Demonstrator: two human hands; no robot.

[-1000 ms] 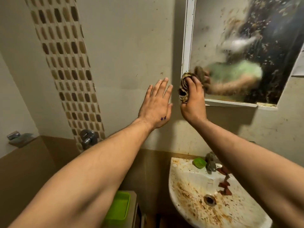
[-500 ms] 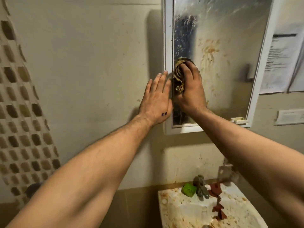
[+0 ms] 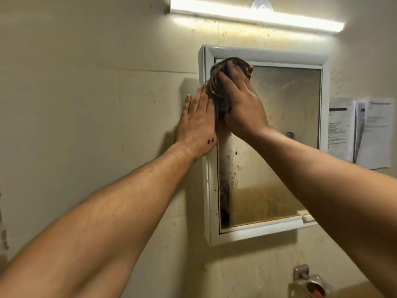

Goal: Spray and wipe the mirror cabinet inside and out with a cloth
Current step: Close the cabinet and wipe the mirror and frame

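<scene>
Cream wall [image 3: 86,104], spotted with specks; tube light [image 3: 255,15] lit above. White-framed mirror cabinet [image 3: 268,53] mounted on the wall, door closed, glass hazed with tan smear. A dark grime streak [image 3: 227,179] runs down the left margin of the glass toward the bottom corner. Both forearms reach up and in. Left hand [image 3: 197,125] lies flat, fingers straight and together, braced where the wall meets the cabinet's left frame edge; it holds nothing. Right hand [image 3: 242,106] has its fingers curved over a bunched brown cloth [image 3: 217,91], gripping it and pressing it to the glass at the upper-left corner, just under the top frame rail. Change: a second ago the cloth sat at the mirror's lower-left corner, half a second ago mid-height on the left edge; now it is at the top, the left hand having climbed beside it. Reads as one upward pass along the left margin reaching its end. Judgement: outside wiping is early, since the streak below and the haze across the rest of the glass remain and the inside is untouched. Papers [image 3: 361,132] hang on the wall to the right of the cabinet; a metal fitting [image 3: 309,282] shows low right.
</scene>
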